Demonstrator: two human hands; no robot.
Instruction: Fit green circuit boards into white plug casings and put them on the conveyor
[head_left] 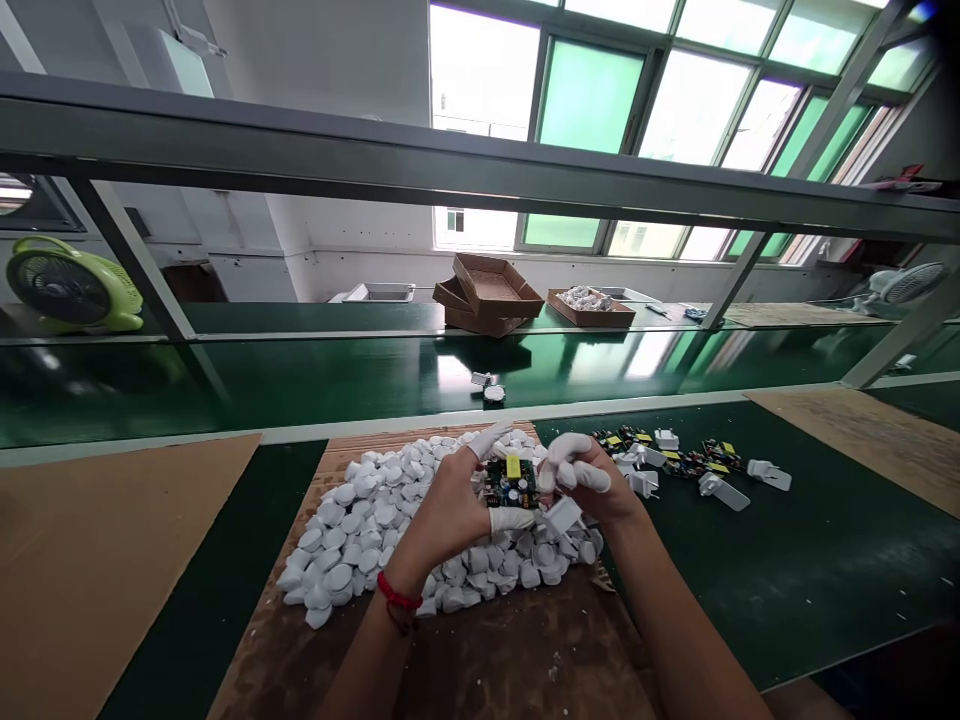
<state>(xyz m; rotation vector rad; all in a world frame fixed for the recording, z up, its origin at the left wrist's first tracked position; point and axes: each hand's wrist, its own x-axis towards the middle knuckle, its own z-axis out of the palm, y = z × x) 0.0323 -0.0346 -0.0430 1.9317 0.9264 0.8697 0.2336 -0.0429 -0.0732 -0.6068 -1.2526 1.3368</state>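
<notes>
My left hand (pixel 454 500) grips a small circuit board (pixel 511 482) between its thumb and fingers, which wear white finger covers. The board carries a yellow block and several round components, and is held up over a pile of white rounded plastic pieces (pixel 379 520). At the board's right edge, my right hand (pixel 589 475) has its covered fingers curled together. What they pinch, if anything, is hidden. Just below those fingers is a white plug housing (pixel 562 515); whether it is held or joined to the board I cannot tell.
Several circuit boards (pixel 701 460) and white plug parts (pixel 724 491) lie on the green bench to the right. Brown cardboard (pixel 112 540) covers the left. Beyond, a green belt (pixel 337 375) carries a small white assembly (pixel 493 392). Cardboard trays (pixel 495 290) stand behind a metal frame (pixel 450 165).
</notes>
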